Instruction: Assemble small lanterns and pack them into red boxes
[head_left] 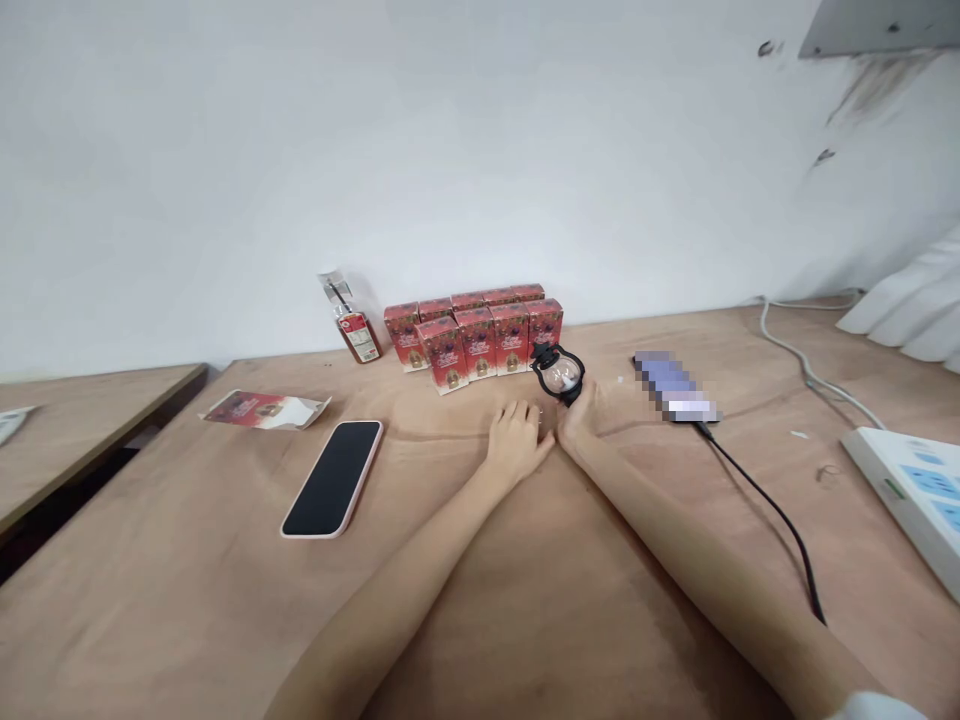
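My left hand (516, 438) lies palm down on the wooden table (187, 560), fingers together and stretched flat, holding nothing. My right hand (581, 425) is beside it, thumbs nearly touching. It holds a small black toy lantern (559, 372) with a clear globe, upright just above the fingers. Right behind the lantern stand several small red boxes (474, 335) in two rows against the white wall.
A black phone in a pink case (334, 477) lies left of my arms. A torn red packet (259, 409) and a small bagged bottle (352, 322) sit farther left. A blurred device (673, 388) with a black cable (772, 510) and a white power strip (911, 495) are on the right.
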